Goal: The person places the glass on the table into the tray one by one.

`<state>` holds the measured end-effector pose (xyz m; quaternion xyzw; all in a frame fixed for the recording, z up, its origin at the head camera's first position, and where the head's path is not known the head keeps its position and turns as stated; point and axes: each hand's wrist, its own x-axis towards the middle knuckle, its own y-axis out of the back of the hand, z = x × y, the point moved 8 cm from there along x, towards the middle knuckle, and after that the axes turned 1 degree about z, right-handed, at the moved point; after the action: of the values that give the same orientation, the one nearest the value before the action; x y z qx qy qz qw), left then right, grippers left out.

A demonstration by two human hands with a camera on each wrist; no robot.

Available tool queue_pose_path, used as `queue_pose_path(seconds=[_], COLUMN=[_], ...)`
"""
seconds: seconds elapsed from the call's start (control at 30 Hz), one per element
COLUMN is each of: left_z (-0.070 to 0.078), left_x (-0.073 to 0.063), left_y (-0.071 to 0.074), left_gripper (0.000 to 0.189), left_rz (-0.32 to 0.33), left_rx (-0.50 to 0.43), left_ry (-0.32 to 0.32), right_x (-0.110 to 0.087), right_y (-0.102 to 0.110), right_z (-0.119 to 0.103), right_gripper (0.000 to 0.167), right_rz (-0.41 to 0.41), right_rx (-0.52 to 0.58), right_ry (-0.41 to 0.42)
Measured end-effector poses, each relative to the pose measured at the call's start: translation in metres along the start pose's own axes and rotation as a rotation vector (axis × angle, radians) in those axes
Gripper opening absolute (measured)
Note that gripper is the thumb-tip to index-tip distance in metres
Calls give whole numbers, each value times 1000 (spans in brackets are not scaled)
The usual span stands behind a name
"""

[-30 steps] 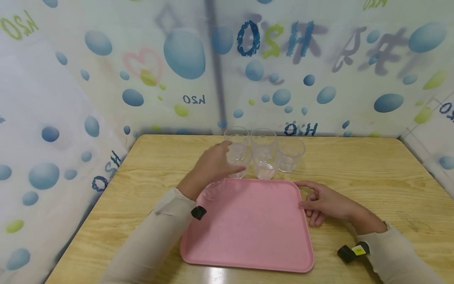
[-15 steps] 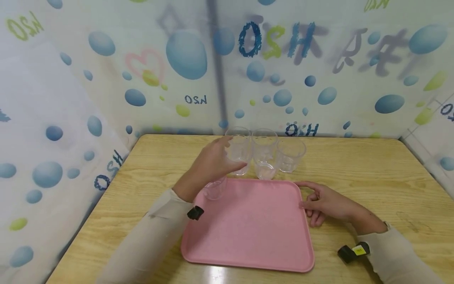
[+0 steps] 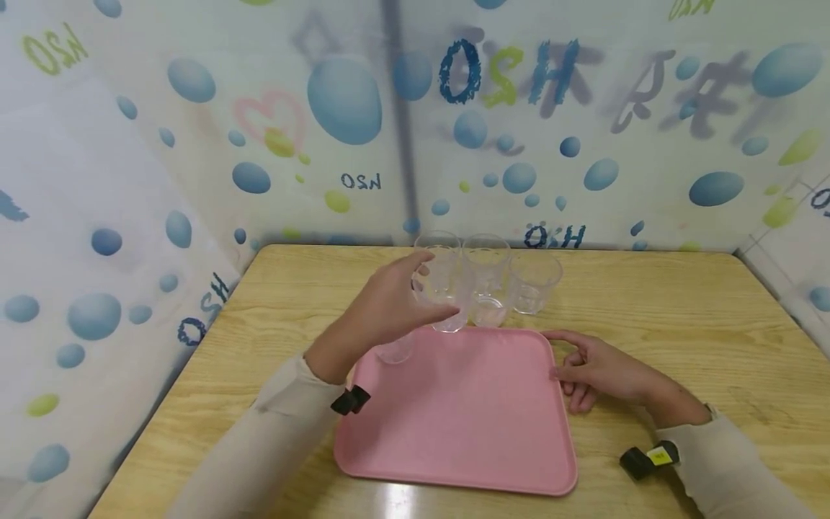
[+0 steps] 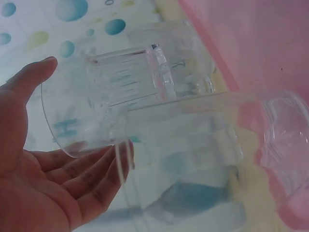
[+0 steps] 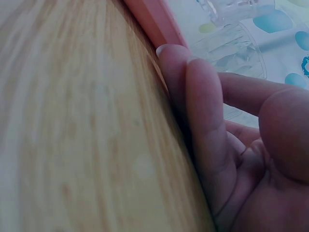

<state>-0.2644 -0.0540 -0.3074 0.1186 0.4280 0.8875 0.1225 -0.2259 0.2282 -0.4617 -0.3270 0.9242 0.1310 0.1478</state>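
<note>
My left hand (image 3: 392,299) holds a clear plastic cup (image 3: 449,313) between thumb and fingers, its base overlapping the far edge of the pink tray (image 3: 480,411) in the head view. In the left wrist view the thumb and fingers reach round the rim of this cup (image 4: 120,79). Another clear cup (image 3: 395,352) stands in the tray's far left corner, partly hidden by the left hand. At the tray's right side, my right hand (image 3: 599,375) grips the rim, thumb on the edge and index finger along the far corner; the other fingers curl outside it.
More clear cups stand behind the tray, among them one in the middle (image 3: 488,310) and one at the right (image 3: 534,285). The wooden table (image 3: 668,310) ends at a wall sheet printed with blue drops (image 3: 519,178).
My left hand has brought its cup slightly to the right and toward the tray's far edge. The right hand keeps its place at the tray, and the head view has shifted a little.
</note>
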Motion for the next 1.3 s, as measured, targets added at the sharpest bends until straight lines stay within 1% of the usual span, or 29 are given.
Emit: queue_pose_path(seconds=[0.13, 0.23, 0.47, 0.67, 0.9, 1.07, 1.2, 1.3], left_z=[8, 12, 15, 17, 13, 8, 3, -3], left_x=[-7, -13, -30, -46, -65, -77, -85, -90], left_y=[2, 3, 3, 5, 7, 7, 9, 10], left_gripper=[89, 88, 89, 88, 88, 88, 90, 90], left_rz=[7, 7, -33, -40, -67, -76, -72, -76], left_rx=[48, 63, -18, -14, -6, 2, 18, 25], left_ry=[-28, -39, -24, -61, -83, -97, -96, -74], right_x=[0, 0, 0, -1, 0, 0, 0, -1], right_y=[1, 1, 1, 0, 0, 0, 0, 0], right_z=[1, 1, 0, -1, 0, 1, 0, -1], right_gripper=[79, 80, 79, 78, 78, 78, 79, 79], right_rz=[6, 9, 13, 7, 10, 16, 20, 18], right_rx=[0, 2, -8, -5, -5, -7, -9, -9], right_ry=[-3, -5, -4, 2, -8, -16, -17, -18])
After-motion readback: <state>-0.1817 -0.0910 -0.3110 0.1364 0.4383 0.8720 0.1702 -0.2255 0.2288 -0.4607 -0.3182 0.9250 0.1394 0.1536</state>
